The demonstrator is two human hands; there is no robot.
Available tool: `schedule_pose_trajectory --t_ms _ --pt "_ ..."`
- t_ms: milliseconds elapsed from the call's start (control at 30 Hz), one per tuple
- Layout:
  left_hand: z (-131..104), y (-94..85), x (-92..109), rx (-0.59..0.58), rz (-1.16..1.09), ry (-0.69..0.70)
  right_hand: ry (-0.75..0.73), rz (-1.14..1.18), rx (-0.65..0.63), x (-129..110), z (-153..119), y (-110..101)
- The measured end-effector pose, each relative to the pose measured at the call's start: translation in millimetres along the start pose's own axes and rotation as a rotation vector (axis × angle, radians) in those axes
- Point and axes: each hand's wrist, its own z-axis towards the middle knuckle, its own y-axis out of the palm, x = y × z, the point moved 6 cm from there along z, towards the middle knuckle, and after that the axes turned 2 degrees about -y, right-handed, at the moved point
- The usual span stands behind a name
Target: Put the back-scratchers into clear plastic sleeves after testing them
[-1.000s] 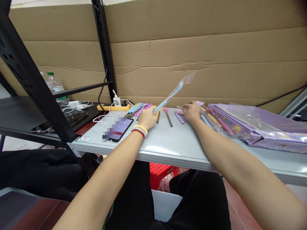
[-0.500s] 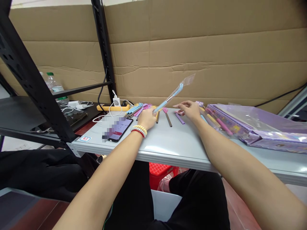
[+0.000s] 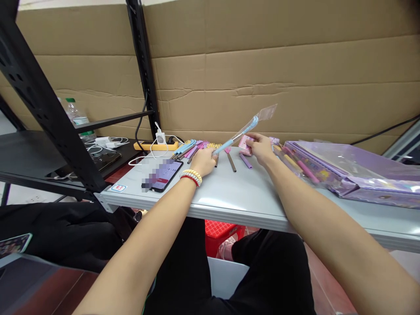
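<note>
My left hand (image 3: 204,162) is closed on the handle of a light blue back scratcher (image 3: 225,145). Its head is inside a clear plastic sleeve (image 3: 267,113) that points up and right. My right hand (image 3: 260,148) pinches a small pink printed pack (image 3: 244,144) at the back of the table; its exact kind is unclear. Below that pack lies a short purple stick (image 3: 246,161). A pink-headed back scratcher (image 3: 231,161) rests between my hands. More back scratchers, blue, purple and yellow (image 3: 189,148), are bunched behind my left hand.
A phone (image 3: 166,176) lies left on the grey table (image 3: 229,197). Behind it sits a yellow power strip (image 3: 154,146) with white cables. At right are a purple binder-like case (image 3: 370,175) and bagged sticks (image 3: 300,164). A black shelf post (image 3: 142,65) and cardboard wall (image 3: 278,57) stand behind.
My right hand has picked up the small pink pack and raised it slightly, its printed face now showing. The sleeved back scratcher in my left hand has shifted slightly right.
</note>
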Motion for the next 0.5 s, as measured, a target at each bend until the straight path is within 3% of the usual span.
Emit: schedule_pose_trajectory --t_ms 167,300,500 --pt "-0.8 -0.9 1.4 -0.008 -0.003 0.005 0.166 0.157 0.004 4.7 -4.6 2.3" --pt "-0.4 -0.1 1.5 -0.034 -0.001 -0.002 0.115 0.254 0.039 -2.5 -5.6 2.3" --pt "-1.3 -0.1 3.4 -0.060 0.015 -0.006 0.133 0.388 -0.056 -20.8 -16.6 12.7"
